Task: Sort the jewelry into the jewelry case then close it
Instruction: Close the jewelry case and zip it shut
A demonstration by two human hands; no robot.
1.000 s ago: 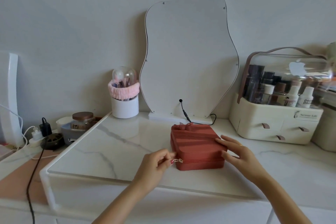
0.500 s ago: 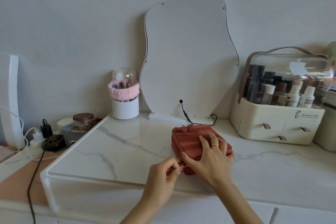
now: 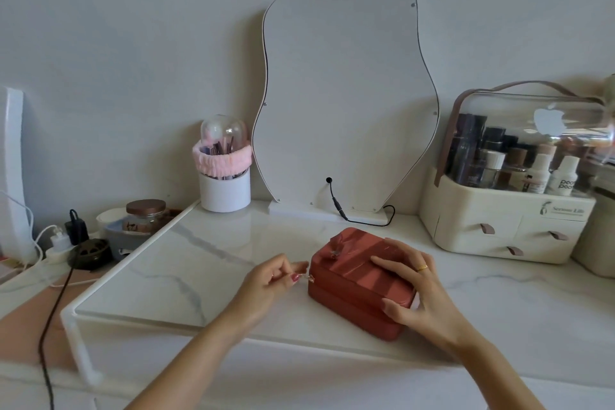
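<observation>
My left hand pinches the zipper pull at the near-left corner of the red jewelry case, while my right hand lies flat, fingers straight, on its lid. The case sits closed and skewed on the marble top, near its front edge, with bare marble to its left and the mirror standing well behind.

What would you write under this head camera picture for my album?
Left hand pinches the zipper pull of the red jewelry case while the right hand holds it.
</observation>
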